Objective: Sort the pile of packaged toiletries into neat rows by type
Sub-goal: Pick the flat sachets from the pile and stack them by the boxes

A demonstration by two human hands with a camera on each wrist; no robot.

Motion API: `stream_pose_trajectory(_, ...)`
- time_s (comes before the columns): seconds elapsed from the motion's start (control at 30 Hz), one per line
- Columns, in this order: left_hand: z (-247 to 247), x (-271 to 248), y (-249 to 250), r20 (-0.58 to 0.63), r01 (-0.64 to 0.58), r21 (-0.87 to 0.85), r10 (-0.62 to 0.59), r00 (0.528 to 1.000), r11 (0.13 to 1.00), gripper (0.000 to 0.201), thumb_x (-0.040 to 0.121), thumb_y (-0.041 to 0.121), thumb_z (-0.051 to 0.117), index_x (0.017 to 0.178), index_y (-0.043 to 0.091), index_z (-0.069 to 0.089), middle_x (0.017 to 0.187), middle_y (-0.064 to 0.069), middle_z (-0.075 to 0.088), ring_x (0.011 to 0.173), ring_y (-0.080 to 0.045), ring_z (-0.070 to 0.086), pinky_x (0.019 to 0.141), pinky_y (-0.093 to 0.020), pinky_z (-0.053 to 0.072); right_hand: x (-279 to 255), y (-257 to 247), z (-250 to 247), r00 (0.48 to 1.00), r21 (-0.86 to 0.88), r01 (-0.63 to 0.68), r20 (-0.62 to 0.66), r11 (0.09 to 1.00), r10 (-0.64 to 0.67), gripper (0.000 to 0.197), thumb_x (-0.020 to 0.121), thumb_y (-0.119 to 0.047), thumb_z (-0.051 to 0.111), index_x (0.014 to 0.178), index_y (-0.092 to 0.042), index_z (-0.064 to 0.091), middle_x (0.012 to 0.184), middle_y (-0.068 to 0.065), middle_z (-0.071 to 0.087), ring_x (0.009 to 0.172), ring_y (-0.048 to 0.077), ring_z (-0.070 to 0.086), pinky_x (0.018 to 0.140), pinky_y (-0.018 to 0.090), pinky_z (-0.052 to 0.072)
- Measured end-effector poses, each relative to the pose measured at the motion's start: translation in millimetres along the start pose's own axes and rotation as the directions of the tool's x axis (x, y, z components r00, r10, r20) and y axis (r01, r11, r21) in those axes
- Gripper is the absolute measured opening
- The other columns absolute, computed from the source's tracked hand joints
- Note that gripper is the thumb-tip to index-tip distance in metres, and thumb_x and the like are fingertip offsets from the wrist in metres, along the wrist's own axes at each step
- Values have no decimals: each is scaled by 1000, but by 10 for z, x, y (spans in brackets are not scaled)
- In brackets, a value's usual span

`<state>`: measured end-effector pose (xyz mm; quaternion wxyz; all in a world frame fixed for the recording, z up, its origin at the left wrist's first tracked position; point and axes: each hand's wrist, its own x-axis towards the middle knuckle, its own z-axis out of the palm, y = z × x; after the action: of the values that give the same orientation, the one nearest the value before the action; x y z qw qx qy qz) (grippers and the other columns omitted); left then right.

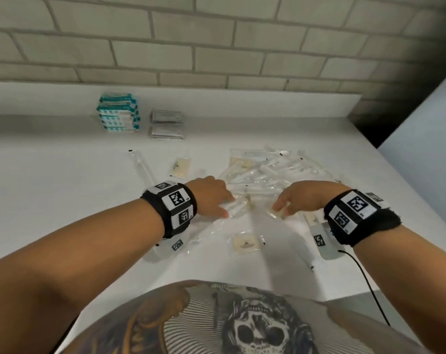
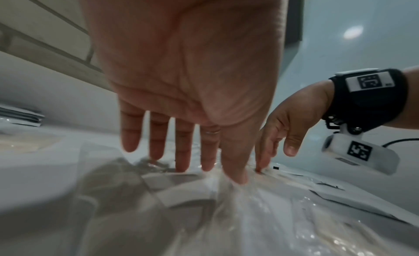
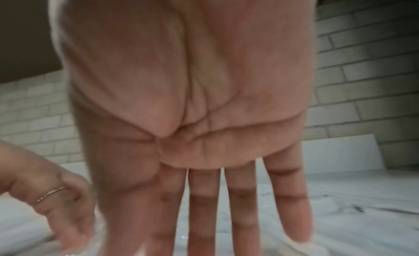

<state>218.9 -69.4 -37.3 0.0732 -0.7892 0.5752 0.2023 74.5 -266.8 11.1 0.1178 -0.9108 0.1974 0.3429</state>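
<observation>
- Between and just beyond both hands, the pile of clear-wrapped toiletries (image 1: 265, 169) lies loose on the white table (image 1: 50, 175); long slim packets overlap one another at many angles.
- Left hand (image 1: 211, 198): fingers straight and spread, tips pressing a crinkled clear packet (image 1: 236, 208) at the pile's near edge; nothing is gripped.
- Right hand (image 1: 301, 198): fingers extended downward, tips touching a small cream sachet (image 1: 276, 213); whether it is pinched cannot be told.
- Risk, as a judgement: the slick, overlapping film could let neighbouring packets drag along when one is drawn out, scattering the pile; clear wrappers also make types easy to confuse.
- Nearer the person than the hands, a cream sachet (image 1: 246, 244) lies alone; beyond the left hand lie another cream sachet (image 1: 182, 167) and a long clear packet (image 1: 142, 164).
- Far beyond the left hand, against the wall side, stand sorted teal packets (image 1: 118, 112) and, just beside them, grey packets (image 1: 167, 125).
- Beside the right wrist, a black cable (image 1: 365, 277) trails off the table; stray packets near it might be swept away.
</observation>
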Motion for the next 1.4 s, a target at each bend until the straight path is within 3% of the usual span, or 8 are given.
stream_pose_trajectory(0.23, 37, -39, 159, -159, 109, 0, -108, 981, 994, 35, 94, 45, 46, 112, 21, 65, 119, -1, 52, 109, -23, 50, 89, -33, 43, -225, 358, 309, 941, 184, -86, -308, 979, 140, 33, 96, -24, 52, 128, -26, 59, 136, -4, 53, 118, 17, 53, 97, 27, 39)
stream_pose_trajectory(0.4, 41, 97, 449, -236, 17, -82, -36, 971, 996, 28, 94, 41, 52, 115, 25, 61, 118, 3, 52, 111, -19, 49, 87, -29, 40, -268, 476, 434, 975, 89, -97, -191, 991, 113, 42, 92, -13, 49, 132, -22, 57, 143, -2, 43, 129, 22, 44, 102, 28, 34)
stream_pose_trajectory(0.5, 22, 214, 687, -232, 17, -113, -43, 972, 994, 25, 91, 39, 57, 111, 24, 60, 113, 5, 52, 105, -17, 50, 82, -28, 41, -388, 431, 407, 961, 85, -58, -265, 995, 78, 28, 88, -36, 60, 112, -22, 65, 121, -2, 53, 107, 20, 55, 89, 29, 45)
stream_pose_trajectory(0.6, 17, 355, 905, -201, 48, -117, -71, 977, 992, 26, 90, 42, 58, 109, 24, 59, 110, 5, 51, 100, -17, 50, 78, -27, 40, -438, 357, 582, 996, -125, -32, -85, 992, 22, 46, 73, -66, 62, 74, -21, 58, 79, -5, 59, 69, 14, 55, 58, 27, 41)
stream_pose_trajectory(0.97, -462, 1259, 1619, -342, 17, -338, -140, 929, 941, 23, 94, 28, 54, 111, 16, 64, 112, -2, 55, 100, -18, 55, 85, -25, 42, -310, 623, 776, 963, -27, 249, -96, 968, -250, 51, 81, -14, 71, 125, -8, 46, 116, 11, 59, 97, 28, 57, 66, 30, 41)
stream_pose_trajectory(1.1, -665, 1794, 1861, -260, 96, -323, -186, 948, 942, 30, 97, 26, 46, 116, 7, 60, 119, -11, 59, 106, -26, 56, 85, -29, 42, -344, 904, 772, 933, -72, 344, -90, 936, -350, 20, 88, -11, 54, 86, -31, 56, 94, 3, 54, 89, 19, 42, 58, 24, 32)
stream_pose_trajectory(1.27, -663, 2163, 1960, -123, 321, -274, -364, 923, 907, 41, 91, 34, 57, 120, 6, 56, 122, -13, 58, 105, -29, 60, 76, -31, 46, -536, 1682, 541, 981, 111, 107, -176, 988, -87, 44, 95, -20, 50, 138, -13, 45, 141, 9, 48, 123, 22, 49, 88, 24, 39)
stream_pose_trajectory(1.4, -621, 2217, 1940, -77, 365, -300, -404, 911, 881, 53, 87, 34, 65, 127, 4, 48, 126, -13, 58, 111, -29, 58, 81, -32, 47, -535, 1936, 464, 979, 232, 57, -203, 971, -9, 43, 96, -17, 48, 138, -14, 42, 135, 6, 52, 110, 20, 52, 80, 23, 39)
